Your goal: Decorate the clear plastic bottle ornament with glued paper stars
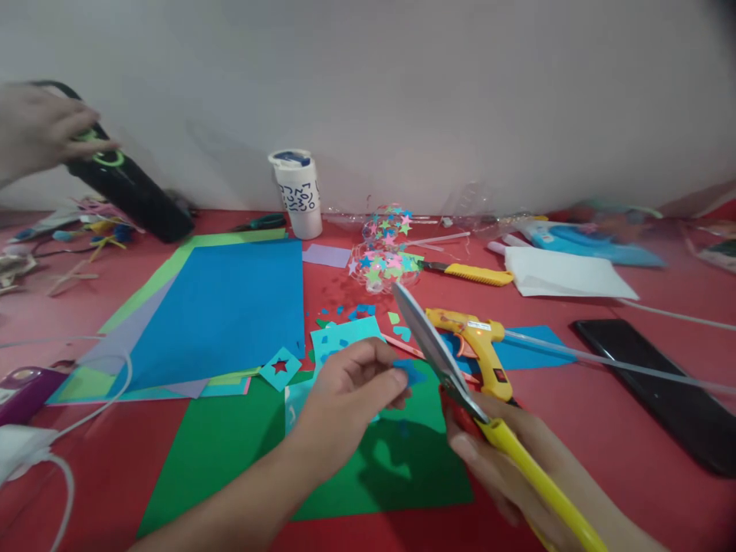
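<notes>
My left hand [359, 391] pinches a small piece of blue paper [412, 372] between thumb and fingertips; its outline is blurred but looks pointed. In my right hand [506, 452] is a pair of scissors [431, 345] with yellow handles, blades pointing up and away to the left. The blades are close to the blue piece but appear apart from it. Under both hands lies a green sheet [230, 468]. A light blue square with a star-shaped hole [281, 369] and scattered blue scraps [363, 310] are beyond my left hand.
A yellow hot glue gun [480, 345] lies beyond the scissors, with a yellow box cutter [477, 274] behind it. A phone [661, 391] is at right. Star decorations [386, 249], a white tumbler [299, 195] and blue sheet [224, 307] stand farther back. Another person's hand [46, 130] grips a black bottle [138, 188].
</notes>
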The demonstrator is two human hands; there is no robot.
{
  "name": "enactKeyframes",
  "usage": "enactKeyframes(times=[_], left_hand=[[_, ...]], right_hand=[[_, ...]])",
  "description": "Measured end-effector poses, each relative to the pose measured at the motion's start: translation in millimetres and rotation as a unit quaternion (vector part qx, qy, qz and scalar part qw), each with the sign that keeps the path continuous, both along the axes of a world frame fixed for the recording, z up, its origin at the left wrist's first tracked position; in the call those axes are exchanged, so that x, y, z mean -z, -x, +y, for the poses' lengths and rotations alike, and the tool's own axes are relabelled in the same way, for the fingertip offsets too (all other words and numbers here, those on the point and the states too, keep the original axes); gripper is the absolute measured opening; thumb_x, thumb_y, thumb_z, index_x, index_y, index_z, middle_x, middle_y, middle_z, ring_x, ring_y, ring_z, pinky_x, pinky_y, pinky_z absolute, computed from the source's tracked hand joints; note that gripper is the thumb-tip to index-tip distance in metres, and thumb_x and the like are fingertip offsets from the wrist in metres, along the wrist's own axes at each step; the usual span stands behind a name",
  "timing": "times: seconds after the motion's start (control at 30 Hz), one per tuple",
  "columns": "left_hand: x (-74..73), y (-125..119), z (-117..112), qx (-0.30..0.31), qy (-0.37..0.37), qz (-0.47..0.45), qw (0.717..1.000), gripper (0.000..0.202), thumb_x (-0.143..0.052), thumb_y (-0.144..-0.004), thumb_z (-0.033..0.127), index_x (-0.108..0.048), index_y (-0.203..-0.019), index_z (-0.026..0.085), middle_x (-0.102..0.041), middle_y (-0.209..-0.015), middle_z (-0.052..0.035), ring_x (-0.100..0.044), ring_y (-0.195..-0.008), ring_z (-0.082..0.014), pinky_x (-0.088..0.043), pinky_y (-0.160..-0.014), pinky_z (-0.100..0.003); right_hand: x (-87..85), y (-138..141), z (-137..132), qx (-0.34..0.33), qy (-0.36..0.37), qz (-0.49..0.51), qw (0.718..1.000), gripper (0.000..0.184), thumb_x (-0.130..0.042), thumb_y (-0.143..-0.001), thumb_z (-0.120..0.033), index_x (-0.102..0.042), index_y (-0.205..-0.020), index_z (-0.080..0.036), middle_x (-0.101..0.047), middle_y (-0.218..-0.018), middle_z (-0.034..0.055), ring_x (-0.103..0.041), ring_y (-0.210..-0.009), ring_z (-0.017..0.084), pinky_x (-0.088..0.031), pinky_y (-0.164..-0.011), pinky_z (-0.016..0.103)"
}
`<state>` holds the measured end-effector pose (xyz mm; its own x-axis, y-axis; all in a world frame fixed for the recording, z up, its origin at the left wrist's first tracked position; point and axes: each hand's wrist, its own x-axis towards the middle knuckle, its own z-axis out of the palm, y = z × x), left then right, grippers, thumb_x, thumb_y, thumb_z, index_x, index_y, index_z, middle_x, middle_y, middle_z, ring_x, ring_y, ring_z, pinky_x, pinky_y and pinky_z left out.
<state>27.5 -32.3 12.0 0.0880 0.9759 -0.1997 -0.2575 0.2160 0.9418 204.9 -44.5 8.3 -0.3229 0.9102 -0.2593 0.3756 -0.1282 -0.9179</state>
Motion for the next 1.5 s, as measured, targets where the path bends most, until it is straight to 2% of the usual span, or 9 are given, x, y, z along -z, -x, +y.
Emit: enactKeyframes(times=[0.2,0.3,0.47,0.6,0.83,0.93,1.07,1.2,1.5], left_hand=[[4.4,-6.8,-7.6,0.196,0.011,0.122,0.973,0.008,-0.054,-0.078,0.023,-0.054,-0.070,0.019,-0.056,-0.059,0.0022,-0.051,-0.056,-0.0108,-0.041,-0.055,-0.022],[7.3,-8.8,-10.6,0.224,-0.005,0.178,0.958,0.009,-0.055,-0.076,0.021,-0.054,-0.067,0.019,-0.057,-0.058,0.0025,-0.050,-0.056,-0.0108,-0.038,-0.054,-0.022],[10.5,-13.0,-9.5,0.159,0.034,0.102,0.981,0.011,-0.058,-0.074,0.023,-0.054,-0.065,0.019,-0.054,-0.055,0.0034,-0.051,-0.052,-0.0098,-0.041,-0.052,-0.021],[12.7,-15.7,-9.7,0.174,0.076,0.022,0.982,0.012,-0.066,-0.071,0.026,-0.059,-0.070,0.016,-0.061,-0.060,0.0004,-0.055,-0.053,-0.0093,-0.044,-0.055,-0.021],[11.1,-18.8,-9.3,0.115,0.095,-0.017,0.989,0.018,-0.072,-0.065,0.028,-0.058,-0.064,0.016,-0.064,-0.057,-0.0011,-0.058,-0.051,-0.0104,-0.045,-0.053,-0.022],[7.5,-13.9,-7.1,0.076,0.080,-0.023,0.994,0.017,-0.071,-0.065,0.026,-0.057,-0.063,0.016,-0.063,-0.054,-0.0002,-0.056,-0.049,-0.0100,-0.043,-0.051,-0.022],[2.1,-2.1,-1.7,-0.037,0.012,-0.021,0.999,0.013,-0.066,-0.071,0.022,-0.056,-0.065,0.017,-0.063,-0.055,0.0013,-0.054,-0.050,-0.0090,-0.042,-0.052,-0.021],[-1.5,6.3,2.8,-0.135,-0.048,-0.044,0.989,0.010,-0.063,-0.074,0.018,-0.057,-0.068,0.018,-0.063,-0.059,0.0029,-0.054,-0.054,-0.0083,-0.042,-0.053,-0.019],[-4.4,8.2,1.4,-0.176,-0.071,-0.065,0.980,0.011,-0.061,-0.077,0.017,-0.055,-0.067,0.018,-0.061,-0.061,0.0036,-0.053,-0.056,-0.0076,-0.042,-0.055,-0.019]], right_hand=[[5.5,-4.2,8.9,0.000,0.045,0.004,0.999,0.032,-0.049,-0.080,-0.052,-0.048,-0.072,-0.021,-0.037,-0.037,-0.0104,-0.037,-0.031,0.008,-0.032,-0.036,0.019],[1.8,-3.8,9.3,-0.031,0.076,0.009,0.997,0.023,-0.051,-0.077,-0.042,-0.048,-0.068,-0.021,-0.038,-0.035,-0.0104,-0.036,-0.029,0.007,-0.030,-0.035,0.019],[-5.3,2.6,6.6,-0.002,0.098,-0.017,0.995,0.016,-0.049,-0.071,-0.033,-0.043,-0.061,-0.022,-0.035,-0.035,-0.0111,-0.034,-0.029,0.006,-0.031,-0.033,0.017],[3.9,0.3,4.4,0.018,0.067,0.004,0.998,0.018,-0.047,-0.075,-0.039,-0.045,-0.070,-0.022,-0.037,-0.036,-0.0110,-0.036,-0.031,0.008,-0.032,-0.036,0.019],[14.0,-6.7,0.7,0.007,0.036,0.008,0.999,0.024,-0.045,-0.083,-0.043,-0.048,-0.074,-0.021,-0.039,-0.038,-0.0094,-0.037,-0.033,0.009,-0.032,-0.038,0.020],[8.4,-7.7,4.0,-0.030,0.015,0.032,0.999,0.036,-0.045,-0.083,-0.055,-0.048,-0.072,-0.021,-0.037,-0.040,-0.0086,-0.036,-0.034,0.008,-0.029,-0.036,0.020],[3.5,-10.2,7.0,-0.075,-0.010,0.072,0.994,0.048,-0.049,-0.074,-0.069,-0.043,-0.069,-0.022,-0.040,-0.057,-0.0053,-0.036,-0.040,0.008,-0.031,-0.037,0.023],[4.7,-13.6,5.8,-0.090,-0.018,0.043,0.995,0.046,-0.052,-0.073,-0.068,-0.049,-0.074,-0.022,-0.044,-0.063,-0.0020,-0.039,-0.052,0.013,-0.035,-0.043,0.023],[6.2,-19.3,5.3,-0.129,-0.082,-0.015,0.988,0.038,-0.056,-0.073,-0.062,-0.056,-0.073,-0.024,-0.055,-0.065,0.0033,-0.054,-0.058,0.019,-0.045,-0.045,0.024]])
